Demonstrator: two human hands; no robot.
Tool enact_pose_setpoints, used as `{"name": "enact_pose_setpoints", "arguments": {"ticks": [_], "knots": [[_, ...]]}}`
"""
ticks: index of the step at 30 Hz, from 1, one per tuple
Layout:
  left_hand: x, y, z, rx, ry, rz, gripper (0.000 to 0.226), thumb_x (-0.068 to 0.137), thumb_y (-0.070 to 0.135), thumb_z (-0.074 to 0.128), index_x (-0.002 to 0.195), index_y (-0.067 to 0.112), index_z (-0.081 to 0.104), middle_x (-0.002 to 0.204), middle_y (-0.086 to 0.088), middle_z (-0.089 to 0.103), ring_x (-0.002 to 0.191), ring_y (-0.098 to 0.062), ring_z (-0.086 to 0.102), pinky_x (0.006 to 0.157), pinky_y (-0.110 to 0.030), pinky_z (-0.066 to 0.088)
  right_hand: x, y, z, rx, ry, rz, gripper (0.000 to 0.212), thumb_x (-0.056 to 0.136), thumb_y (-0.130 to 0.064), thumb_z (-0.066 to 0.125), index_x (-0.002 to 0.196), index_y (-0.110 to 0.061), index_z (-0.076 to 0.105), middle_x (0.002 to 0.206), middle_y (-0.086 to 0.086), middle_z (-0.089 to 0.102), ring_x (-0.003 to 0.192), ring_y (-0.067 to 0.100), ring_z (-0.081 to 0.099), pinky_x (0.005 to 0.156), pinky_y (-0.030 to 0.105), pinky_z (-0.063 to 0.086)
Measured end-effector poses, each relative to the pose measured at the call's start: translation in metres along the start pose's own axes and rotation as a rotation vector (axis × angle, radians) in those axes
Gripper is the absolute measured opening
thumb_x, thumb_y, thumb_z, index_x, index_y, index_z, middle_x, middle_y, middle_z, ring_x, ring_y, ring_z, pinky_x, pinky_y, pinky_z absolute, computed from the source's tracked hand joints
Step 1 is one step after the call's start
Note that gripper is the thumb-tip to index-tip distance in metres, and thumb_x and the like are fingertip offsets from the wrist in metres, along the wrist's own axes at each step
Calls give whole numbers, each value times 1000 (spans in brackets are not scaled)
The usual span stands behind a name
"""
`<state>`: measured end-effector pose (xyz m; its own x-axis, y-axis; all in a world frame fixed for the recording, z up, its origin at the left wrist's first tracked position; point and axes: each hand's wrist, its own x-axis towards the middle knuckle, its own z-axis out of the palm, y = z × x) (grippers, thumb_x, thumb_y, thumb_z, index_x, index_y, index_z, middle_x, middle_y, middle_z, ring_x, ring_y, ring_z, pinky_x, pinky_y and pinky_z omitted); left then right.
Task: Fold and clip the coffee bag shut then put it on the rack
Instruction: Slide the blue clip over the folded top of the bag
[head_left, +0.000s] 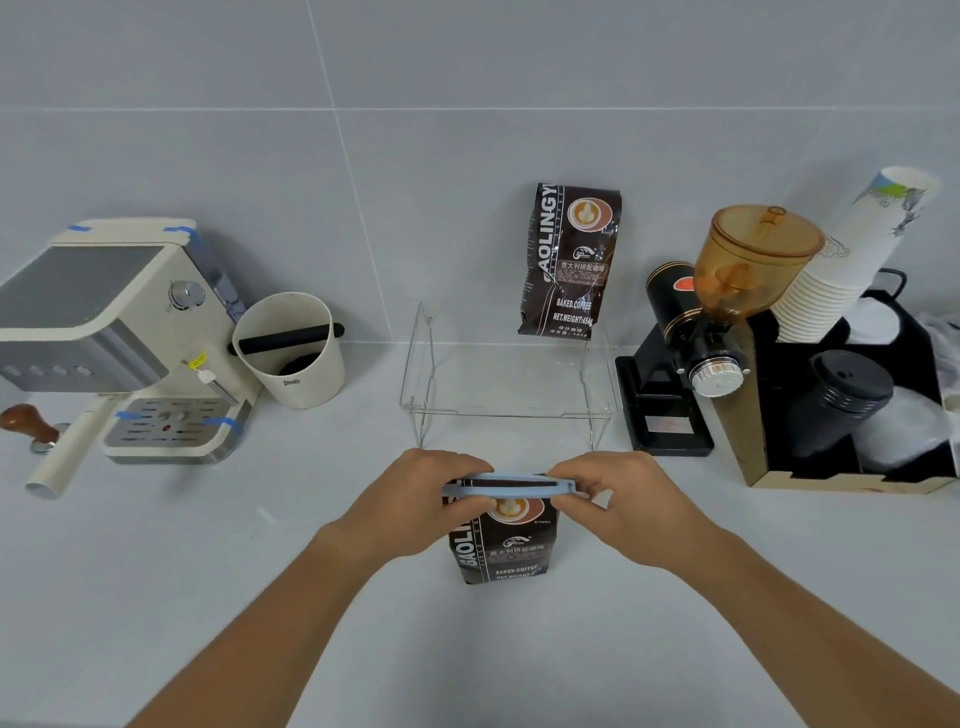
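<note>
A dark brown coffee bag (506, 545) stands upright on the counter right in front of me. A long light-blue clip (509, 486) lies across its folded top. My left hand (415, 501) grips the clip's left end and the bag's top corner. My right hand (631, 501) pinches the clip's right end. Just behind the bag stands a clear acrylic rack (506, 382) with nothing on its shelf. A second, matching coffee bag (571, 262) leans against the wall behind the rack.
An espresso machine (119, 332) with a tamper (31, 423) stands at the left, beside a cream knock box (291, 353). A black grinder (706, 332) with an amber hopper sits right of the rack. Further right, a box (841, 405) holds stacked paper cups and black lids.
</note>
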<state>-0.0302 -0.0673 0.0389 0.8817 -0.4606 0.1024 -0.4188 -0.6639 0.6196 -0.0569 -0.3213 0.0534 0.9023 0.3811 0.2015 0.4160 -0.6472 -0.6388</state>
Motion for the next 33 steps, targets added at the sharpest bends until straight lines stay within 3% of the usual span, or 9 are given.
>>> {"name": "enact_pose_setpoints", "arguments": {"ticks": [4,7,9,12,19,22,28,33], "knots": [[-10,-16,3,-252,62,-136,26,78,24,80,101,32,72,91,20,73,84,-7,67,73,-11,51,-4,11,8,81,46,96,27,80,-14,76,105,-22,72,86,-13,68,85,6,62,70,14,55],[-16,-25,10,-572,90,-260,32,77,2,79,98,25,73,97,10,77,89,-13,73,78,-18,57,-7,23,19,220,60,241,40,80,-15,76,116,-26,67,99,-20,65,94,-4,60,71,7,52],[-20,-26,17,-745,138,-308,37,76,-8,76,97,22,74,97,1,79,92,-16,74,78,-20,58,-10,28,28,357,23,335,45,79,-16,77,120,-33,65,107,-20,67,96,-5,63,73,9,52],[-28,-26,34,-880,188,-325,43,78,-14,70,97,23,76,100,3,79,97,-15,73,77,-19,56,-16,34,46,539,-22,419,42,81,-12,73,117,-33,67,110,-10,73,105,4,66,81,20,56],[-49,-31,74,-1030,266,-420,42,89,-11,59,118,18,67,113,7,75,106,-11,69,87,-20,55,-34,37,87,597,100,461,30,85,-7,69,104,-29,74,102,-21,75,99,-2,67,75,11,52],[-58,-33,90,-978,297,-469,38,88,-10,60,120,11,66,112,6,76,107,-12,68,93,-22,54,-37,36,94,583,141,460,35,86,-6,68,99,-38,72,97,-22,75,91,-5,67,74,9,50],[-61,-28,98,-916,306,-445,41,89,-8,61,108,27,72,109,11,76,106,-7,68,82,-13,52,-40,38,105,562,190,519,28,84,-10,70,90,-38,72,90,-21,75,93,1,68,81,21,50],[-59,-25,95,-900,306,-431,43,89,-9,60,110,27,72,111,8,76,106,-13,69,84,-17,53,-39,35,104,551,195,509,30,86,-8,68,93,-37,74,91,-18,77,89,3,70,80,24,52]]}}
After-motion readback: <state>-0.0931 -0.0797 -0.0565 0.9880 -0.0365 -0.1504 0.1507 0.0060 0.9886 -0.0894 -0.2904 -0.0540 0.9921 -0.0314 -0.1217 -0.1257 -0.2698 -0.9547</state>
